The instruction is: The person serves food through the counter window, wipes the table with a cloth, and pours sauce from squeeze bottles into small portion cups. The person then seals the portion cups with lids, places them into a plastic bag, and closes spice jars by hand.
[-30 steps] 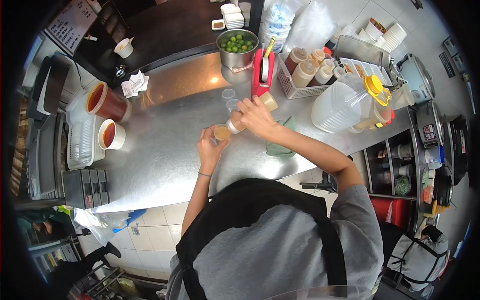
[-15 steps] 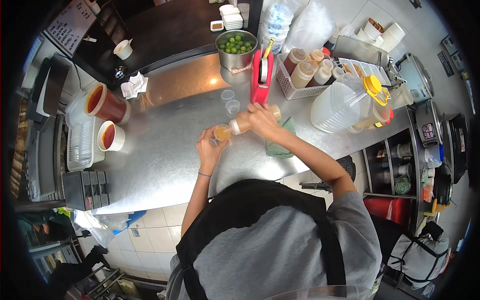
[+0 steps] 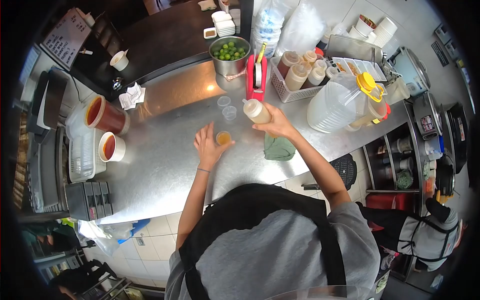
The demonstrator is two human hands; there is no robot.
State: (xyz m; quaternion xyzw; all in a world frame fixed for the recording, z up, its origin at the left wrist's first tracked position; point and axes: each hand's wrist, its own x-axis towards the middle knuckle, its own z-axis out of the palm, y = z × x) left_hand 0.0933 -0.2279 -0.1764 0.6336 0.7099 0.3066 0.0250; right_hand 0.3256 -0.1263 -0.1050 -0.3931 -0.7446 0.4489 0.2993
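My right hand (image 3: 276, 121) is wrapped round a squeeze bottle (image 3: 257, 111) of pale sauce, its nozzle tilted up and to the left above the steel counter. A small clear cup (image 3: 223, 138) with amber liquid stands on the counter. Beside it, my left hand (image 3: 209, 146) is open, fingers spread, the thumb close to the cup's near edge; whether it touches cannot be made out. Two clear plastic cups or lids, one nearer (image 3: 229, 113) and one farther (image 3: 223, 102), lie beyond the filled cup. A folded green cloth (image 3: 279, 148) lies below the bottle.
A red tape dispenser (image 3: 256, 80) and a metal pot of limes (image 3: 229, 65) stand at the back. To the right are a basket of sauce bottles (image 3: 293, 94) and a large clear jug (image 3: 330, 105). Red sauce tubs (image 3: 113, 146) sit left. Another person (image 3: 425, 235) is at far right.
My right hand has turned the bottle from tipped over the cup to nozzle-up, away from it. My left fingers have opened off the cup, which now stands alone on the counter.
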